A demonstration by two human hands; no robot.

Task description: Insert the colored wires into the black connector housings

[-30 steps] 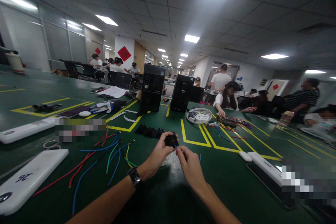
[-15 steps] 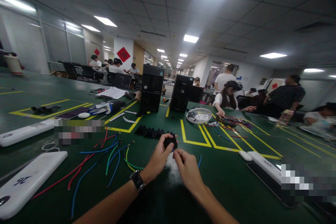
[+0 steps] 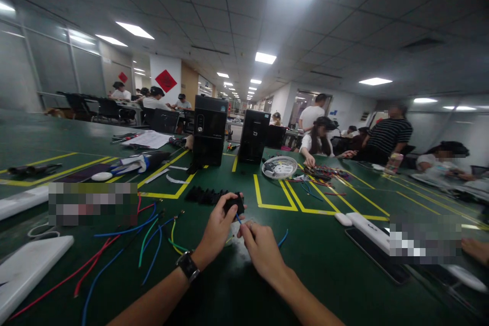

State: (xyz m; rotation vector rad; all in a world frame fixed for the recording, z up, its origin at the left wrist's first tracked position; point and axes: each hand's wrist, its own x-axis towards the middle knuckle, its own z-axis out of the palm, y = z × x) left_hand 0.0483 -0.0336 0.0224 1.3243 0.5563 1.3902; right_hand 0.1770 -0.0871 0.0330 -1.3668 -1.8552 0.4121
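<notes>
Wearing a black wristwatch (image 3: 187, 266), my left hand (image 3: 219, 229) is closed around a small black block (image 3: 235, 205). A blue wire (image 3: 239, 219) runs from the block's near side into the pinched thumb and finger of my right hand (image 3: 263, 249). Whether the wire's end sits inside the block I cannot tell. Just beyond my left hand lies a row of black blocks (image 3: 202, 194), partly hidden by it. Loose red, blue, green and yellow wires, among them a green wire (image 3: 148, 242), spread over the green table (image 3: 313, 275) to the left.
Two black computer towers (image 3: 209, 132) stand at the back, with a white round basket (image 3: 280, 167) to their right. White devices (image 3: 30, 270) lie at the left, and a dark phone-like slab (image 3: 376, 256) at the right. Across the table a person (image 3: 319, 137) handles a heap of wires (image 3: 332, 175).
The whole view has swung slightly to the right. My hands have drawn a little apart, and more of the blue wire shows between them. A hand has come in at the right edge.
</notes>
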